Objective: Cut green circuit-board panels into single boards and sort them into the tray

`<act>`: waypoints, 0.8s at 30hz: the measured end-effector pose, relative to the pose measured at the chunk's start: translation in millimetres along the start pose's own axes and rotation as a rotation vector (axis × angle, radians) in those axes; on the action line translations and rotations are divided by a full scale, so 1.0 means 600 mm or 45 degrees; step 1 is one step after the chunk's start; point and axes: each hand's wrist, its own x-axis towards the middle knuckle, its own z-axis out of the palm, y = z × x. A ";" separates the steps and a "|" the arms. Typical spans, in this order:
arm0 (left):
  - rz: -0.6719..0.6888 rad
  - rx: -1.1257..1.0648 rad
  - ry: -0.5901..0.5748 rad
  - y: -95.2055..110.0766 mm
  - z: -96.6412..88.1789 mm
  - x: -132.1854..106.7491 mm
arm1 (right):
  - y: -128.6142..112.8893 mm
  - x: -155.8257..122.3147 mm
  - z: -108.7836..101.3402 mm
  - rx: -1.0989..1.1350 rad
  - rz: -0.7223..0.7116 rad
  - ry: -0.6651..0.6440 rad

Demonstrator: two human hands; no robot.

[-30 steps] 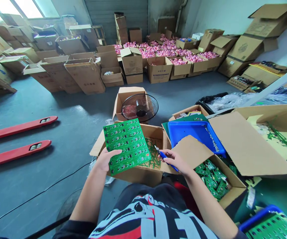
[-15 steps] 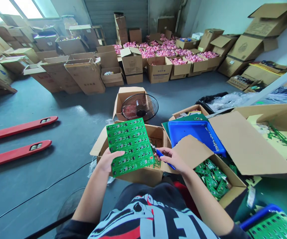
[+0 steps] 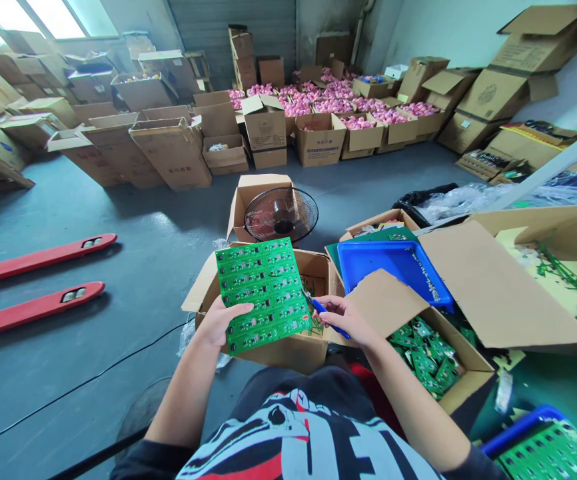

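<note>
My left hand (image 3: 222, 321) grips a green circuit board panel (image 3: 262, 293) by its left edge, thumb on top. Rows of small components cover the panel, which is tilted toward me. In my right hand (image 3: 342, 316) are blue-handled cutting pliers (image 3: 329, 317); their metal jaws meet the panel's right edge. Whether the jaws are closed on it I cannot tell. Beneath the panel stands an open cardboard box (image 3: 288, 352) with thin green strips inside, partly hidden by the panel. To the right, small cut circuit boards (image 3: 426, 357) fill another cardboard box.
A blue tray (image 3: 373, 263) lies beyond my right hand. Another blue tray (image 3: 516, 430) at lower right holds more panels. A black fan (image 3: 282, 213) stands ahead. Red pallet-jack forks (image 3: 33, 310) and a cable (image 3: 93, 380) are on the left floor. Boxes of pink items (image 3: 321, 143) line the back.
The panel and the pliers have shifted very slightly, the panel a touch to the right and the pliers a touch to the left. Both hands keep their hold.
</note>
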 end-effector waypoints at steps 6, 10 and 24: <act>0.021 0.110 0.072 -0.002 0.008 0.002 | 0.011 0.002 0.012 -0.076 0.045 0.145; 0.017 0.157 0.142 -0.002 0.015 0.003 | 0.020 0.004 0.014 -0.141 0.064 0.178; 0.162 0.297 0.222 -0.017 0.024 0.000 | 0.056 0.013 0.015 -0.449 -0.010 0.231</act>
